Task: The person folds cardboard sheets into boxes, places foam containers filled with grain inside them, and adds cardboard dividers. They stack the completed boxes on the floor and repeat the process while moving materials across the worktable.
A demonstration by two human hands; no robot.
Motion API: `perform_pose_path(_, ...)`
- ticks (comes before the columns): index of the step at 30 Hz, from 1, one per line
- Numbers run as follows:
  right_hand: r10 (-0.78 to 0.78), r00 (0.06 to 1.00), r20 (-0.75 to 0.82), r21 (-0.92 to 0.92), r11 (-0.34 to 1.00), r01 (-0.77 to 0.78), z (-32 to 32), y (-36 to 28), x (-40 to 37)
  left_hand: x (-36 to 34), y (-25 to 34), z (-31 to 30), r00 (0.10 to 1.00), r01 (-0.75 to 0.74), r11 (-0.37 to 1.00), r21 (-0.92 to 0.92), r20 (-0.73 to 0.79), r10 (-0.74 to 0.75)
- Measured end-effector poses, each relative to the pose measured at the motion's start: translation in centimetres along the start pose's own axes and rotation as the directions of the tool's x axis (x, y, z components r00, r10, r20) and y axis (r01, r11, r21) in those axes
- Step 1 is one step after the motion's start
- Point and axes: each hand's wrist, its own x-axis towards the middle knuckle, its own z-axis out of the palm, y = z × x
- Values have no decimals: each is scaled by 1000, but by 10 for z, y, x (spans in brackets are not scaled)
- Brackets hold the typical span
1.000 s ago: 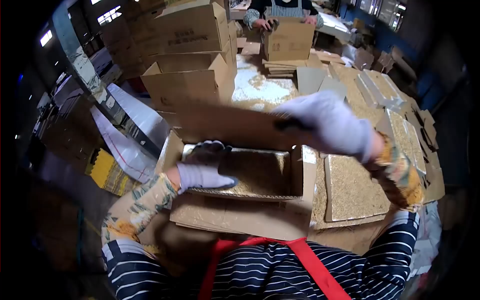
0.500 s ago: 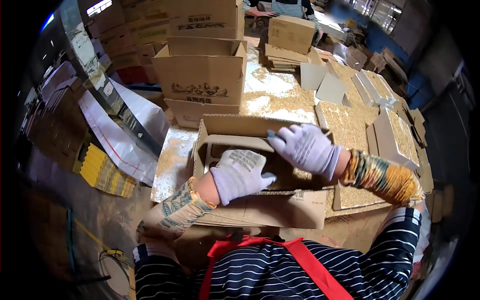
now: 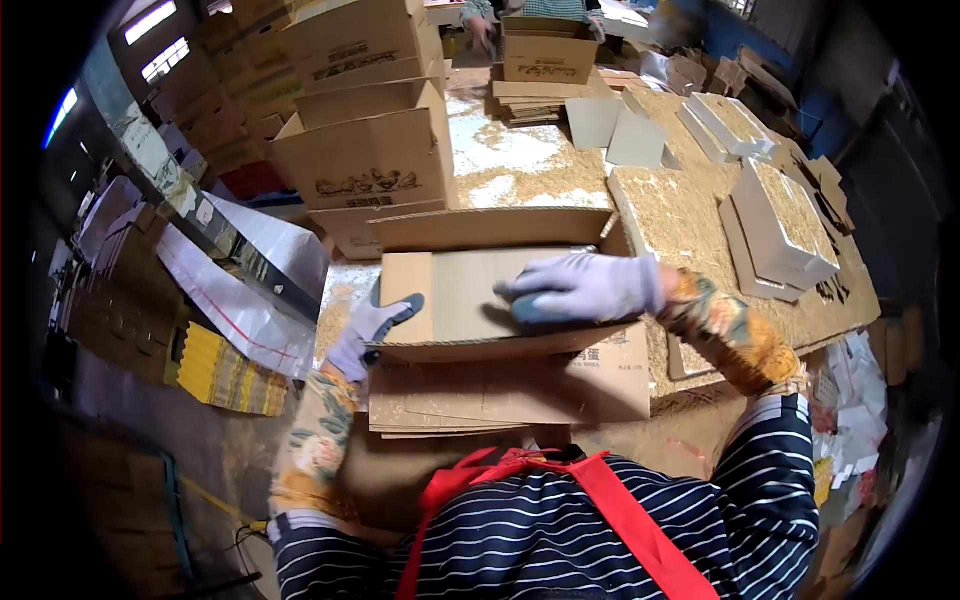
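Bracing the left end of the open carton (image 3: 490, 349) with the left hand (image 3: 368, 325), thumb and forefinger spread in a V, with the thumb over the folded left flap (image 3: 407, 290). Reaching over the carton from the right with the right hand (image 3: 580, 288), palm down above the grey sheet (image 3: 470, 280), with fingers close together and pointing left; impossible to tell, through the blur, whether touching or pinching it.

Lying flat inside the carton, to the right of the folded flap, in the case of the grey sheet. Standing up along the far side, in the case of the far flap (image 3: 490, 230). Placed at the near edge of the table (image 3: 505, 150), in the carton's case, with flattened cardboard (image 3: 510, 400) just below on the near side.

Looking far left: tall cartons (image 3: 365, 150) with printed birds. Looking far: a co-worker's hand (image 3: 483, 32) beside a smaller carton (image 3: 550, 52) on stacked cardboard (image 3: 530, 106), with loose grey pieces (image 3: 635, 138) a little nearer. Looking right: white-sided blocks (image 3: 790, 215) with grainy tan tops. Looking left, beyond the table: yellow corrugated pieces (image 3: 225, 370).
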Motion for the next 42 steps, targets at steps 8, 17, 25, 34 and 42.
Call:
perform_pose_path(8, -44, 895, -443, -234, 970, -68, 50, 48, -98, -7, 35, 25, 992, 101, 981, 165, -92, -86)
perform_pose_path(17, 265, 703, -660, 128, 962, -242, 89, 53, -72, 3, -40, 32, 936, 194, 912, -362, -211, -283)
perform_pose_path(25, 238, 364, -900, 264, 964, 21, 72, 107, -102, 100, 51, 44, 992, -127, 981, -147, -44, 122)
perform_pose_path(34, -546, -116, -830, -502, 821, -270, -50, 115, 112, 282, 336, -53, 763, -609, 789, -87, 208, 612)
perform_pose_path(42, 166, -98, -981, 103, 880, 465, -39, 137, 169, 263, 288, -228, 681, -732, 642, 226, 236, 693)
